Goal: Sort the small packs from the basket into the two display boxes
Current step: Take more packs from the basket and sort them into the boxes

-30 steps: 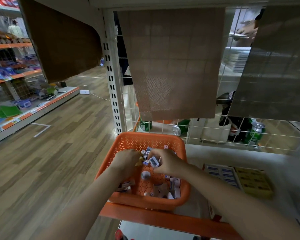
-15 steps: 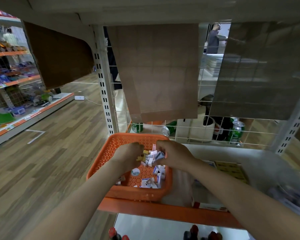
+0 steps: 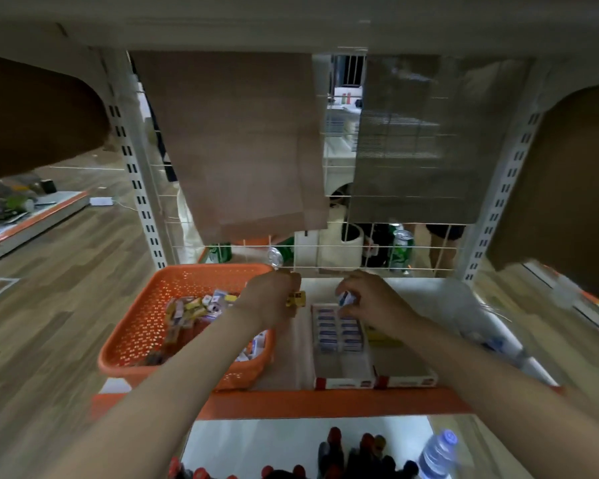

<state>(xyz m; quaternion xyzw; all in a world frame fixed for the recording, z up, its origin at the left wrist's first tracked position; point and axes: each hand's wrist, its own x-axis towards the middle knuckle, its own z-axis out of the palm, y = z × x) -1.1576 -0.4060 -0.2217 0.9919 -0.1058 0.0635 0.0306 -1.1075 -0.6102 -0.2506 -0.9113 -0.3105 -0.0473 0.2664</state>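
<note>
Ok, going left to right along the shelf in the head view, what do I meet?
Orange basket → left hand → yellow pack it pinches → blue-and-white pack → right hand holding it.

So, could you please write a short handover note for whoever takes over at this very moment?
The left grip holds a yellow pack just right of the orange basket.
The right grip pinches a blue-white pack over the back of the left display box.
Done: two rows of blue packs fill the rear of that box. A few yellow packs sit in the right display box, mostly hidden by the arm.
Left: place both held packs, then sort the mixed packs lying in the basket.
</note>
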